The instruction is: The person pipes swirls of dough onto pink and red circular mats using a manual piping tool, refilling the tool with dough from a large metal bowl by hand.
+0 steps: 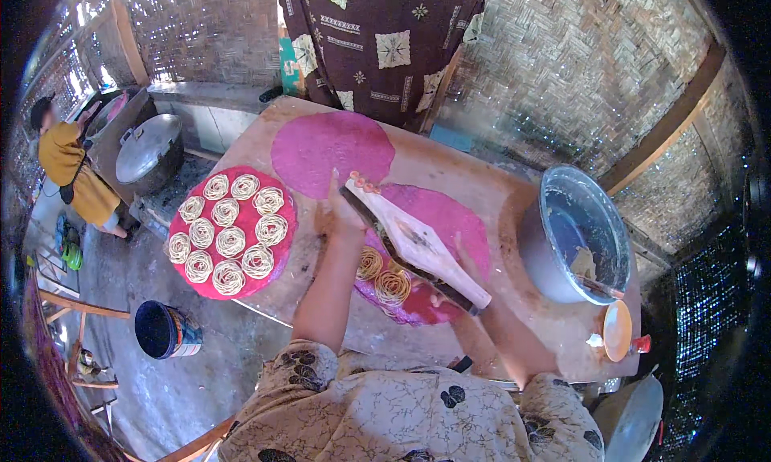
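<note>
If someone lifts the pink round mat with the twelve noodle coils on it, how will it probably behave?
The pink mat looks thin and lies flat on the table, so it would probably bend if lifted by one edge. The noodle coils lie loose on it and seem soft, so they may slide or break apart when it tilts.

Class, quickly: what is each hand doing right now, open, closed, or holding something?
Left hand: closed on the far end of the wooden noodle press.
Right hand: closed on the near end of the same press, over the pink mat.
</note>
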`<state>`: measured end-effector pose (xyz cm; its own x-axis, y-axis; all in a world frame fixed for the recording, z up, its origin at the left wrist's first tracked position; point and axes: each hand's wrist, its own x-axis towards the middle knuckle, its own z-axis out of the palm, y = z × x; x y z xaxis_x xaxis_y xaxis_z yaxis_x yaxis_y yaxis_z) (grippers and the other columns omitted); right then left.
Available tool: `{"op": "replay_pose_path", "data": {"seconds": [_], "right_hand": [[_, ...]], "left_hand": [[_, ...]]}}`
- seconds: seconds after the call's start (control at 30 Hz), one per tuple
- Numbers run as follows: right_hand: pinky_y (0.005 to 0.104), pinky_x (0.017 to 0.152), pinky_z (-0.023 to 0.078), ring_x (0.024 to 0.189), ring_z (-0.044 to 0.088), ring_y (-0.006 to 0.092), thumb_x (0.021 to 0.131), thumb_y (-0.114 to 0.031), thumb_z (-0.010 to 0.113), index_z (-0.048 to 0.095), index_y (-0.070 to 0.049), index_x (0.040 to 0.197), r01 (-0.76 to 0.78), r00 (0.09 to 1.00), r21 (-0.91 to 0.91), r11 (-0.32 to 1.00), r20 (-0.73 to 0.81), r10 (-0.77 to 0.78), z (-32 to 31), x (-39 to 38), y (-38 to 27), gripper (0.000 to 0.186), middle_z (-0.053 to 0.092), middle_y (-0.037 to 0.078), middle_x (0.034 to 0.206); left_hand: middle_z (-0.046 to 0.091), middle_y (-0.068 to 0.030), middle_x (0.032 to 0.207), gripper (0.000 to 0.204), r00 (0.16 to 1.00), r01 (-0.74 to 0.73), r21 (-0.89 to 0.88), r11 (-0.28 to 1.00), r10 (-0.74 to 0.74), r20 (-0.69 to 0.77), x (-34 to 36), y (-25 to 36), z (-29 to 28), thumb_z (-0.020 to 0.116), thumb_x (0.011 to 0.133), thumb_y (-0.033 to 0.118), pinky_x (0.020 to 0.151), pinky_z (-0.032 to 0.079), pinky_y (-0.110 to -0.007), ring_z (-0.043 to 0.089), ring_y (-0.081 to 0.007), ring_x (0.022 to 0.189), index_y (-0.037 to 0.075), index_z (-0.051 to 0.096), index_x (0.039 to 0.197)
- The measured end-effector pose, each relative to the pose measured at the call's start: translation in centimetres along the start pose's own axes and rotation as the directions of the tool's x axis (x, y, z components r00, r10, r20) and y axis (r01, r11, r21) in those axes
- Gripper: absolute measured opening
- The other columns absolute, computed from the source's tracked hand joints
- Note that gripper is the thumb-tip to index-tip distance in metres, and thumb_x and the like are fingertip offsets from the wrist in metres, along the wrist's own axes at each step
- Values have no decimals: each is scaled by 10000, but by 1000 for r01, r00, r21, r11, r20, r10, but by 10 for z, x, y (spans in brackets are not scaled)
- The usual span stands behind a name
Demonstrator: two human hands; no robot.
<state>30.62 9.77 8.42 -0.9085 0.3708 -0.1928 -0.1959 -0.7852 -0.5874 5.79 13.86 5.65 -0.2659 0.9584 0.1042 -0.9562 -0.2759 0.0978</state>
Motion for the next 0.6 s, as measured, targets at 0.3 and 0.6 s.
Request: {"op": "replay_pose_path", "data": {"seconds": [0.3, 0.6], "right_hand": [[389, 821, 493, 956, 586, 309, 908, -464, 332, 294, -118, 1356, -17, 971, 187, 982, 239, -29, -7, 33, 41, 567, 491, 229, 1197], [404, 771, 480, 892, 603, 295, 902, -472, 334, 364, -105, 1313, -76, 981, -774, 628, -172, -93, 17, 28, 94, 552, 550, 220, 1100]], "left_hand": [[465, 22, 593, 314, 989, -86, -159, 983, 104, 109, 0, 22, -29, 467, 859, 436, 572, 416, -322, 464, -145, 545, 152, 498, 726], [441, 31, 518, 419, 944, 141, -284, 948, -42, 326, -10, 52, 56, 437, 861, 520, 487, 384, -309, 438, -141, 452, 169, 504, 641]]}}
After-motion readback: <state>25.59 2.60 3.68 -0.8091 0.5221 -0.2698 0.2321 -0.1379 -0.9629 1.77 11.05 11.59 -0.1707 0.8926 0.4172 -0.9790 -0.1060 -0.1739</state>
